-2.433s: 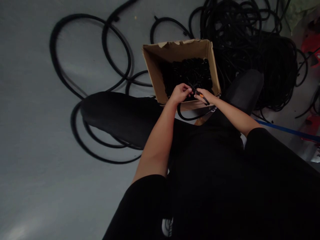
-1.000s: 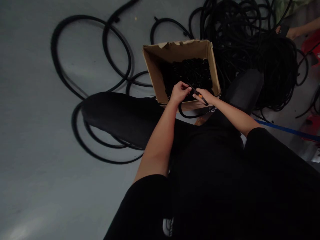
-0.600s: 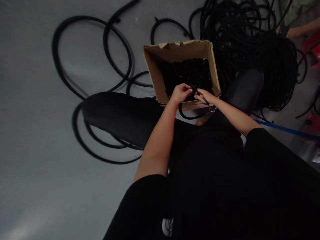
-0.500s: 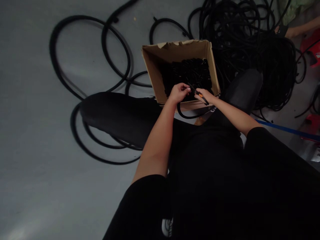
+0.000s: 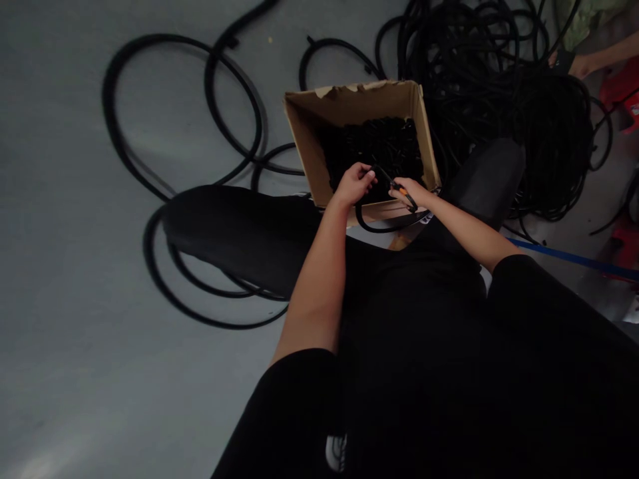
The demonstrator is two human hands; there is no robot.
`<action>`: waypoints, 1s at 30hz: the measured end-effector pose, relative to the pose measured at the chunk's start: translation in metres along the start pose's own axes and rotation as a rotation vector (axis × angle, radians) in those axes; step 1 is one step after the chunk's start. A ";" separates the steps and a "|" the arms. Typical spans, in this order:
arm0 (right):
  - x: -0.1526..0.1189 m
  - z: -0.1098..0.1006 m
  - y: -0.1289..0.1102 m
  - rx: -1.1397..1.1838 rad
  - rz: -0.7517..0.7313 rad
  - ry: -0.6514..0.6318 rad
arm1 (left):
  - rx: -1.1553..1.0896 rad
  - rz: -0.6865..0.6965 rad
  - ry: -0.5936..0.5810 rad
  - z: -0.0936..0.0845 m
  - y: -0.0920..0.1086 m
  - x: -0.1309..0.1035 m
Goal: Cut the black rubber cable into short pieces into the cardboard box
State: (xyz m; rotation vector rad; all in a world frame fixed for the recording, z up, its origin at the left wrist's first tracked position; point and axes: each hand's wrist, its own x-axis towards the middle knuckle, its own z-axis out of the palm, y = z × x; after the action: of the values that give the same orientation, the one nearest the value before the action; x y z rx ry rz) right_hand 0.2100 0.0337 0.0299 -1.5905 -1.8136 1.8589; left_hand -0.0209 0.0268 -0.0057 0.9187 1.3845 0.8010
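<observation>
My left hand (image 5: 355,182) is closed, pinching a black hose (image 5: 379,228) that loops down below the hands and in front of the box. In my right hand (image 5: 412,193) is a hand cutter with orange and black handles (image 5: 405,194); its jaws are dark and point toward the left hand, too small to make out well. Both hands are over the near edge of an open cardboard box (image 5: 305,153). Inside the box lie many short black pieces (image 5: 384,140).
Large loops of black hose (image 5: 107,106) lie on the grey floor at left. A big tangled pile of hose (image 5: 479,66) fills the upper right. Another person's arm (image 5: 609,56) reaches in there, near red objects (image 5: 619,93). A blue strip (image 5: 574,257) runs at right.
My left hand has drawn slightly up and left, away from the cutter, and a dark curved length now shows between the hands. The right hand has barely moved.
</observation>
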 end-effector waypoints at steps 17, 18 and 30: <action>0.012 0.001 0.014 -0.061 -0.180 -0.058 | 0.030 0.063 -0.008 0.012 -0.009 -0.001; 0.012 0.001 0.014 -0.064 -0.179 -0.054 | 0.039 0.055 -0.008 0.013 -0.009 -0.001; -0.005 0.005 -0.005 -0.085 -0.106 -0.025 | 0.059 0.108 0.012 0.012 -0.020 0.005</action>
State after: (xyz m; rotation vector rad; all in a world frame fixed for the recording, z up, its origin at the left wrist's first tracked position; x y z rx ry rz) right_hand 0.2064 0.0287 0.0355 -1.4719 -1.9715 1.7864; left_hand -0.0096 0.0213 -0.0259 1.0431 1.3839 0.8522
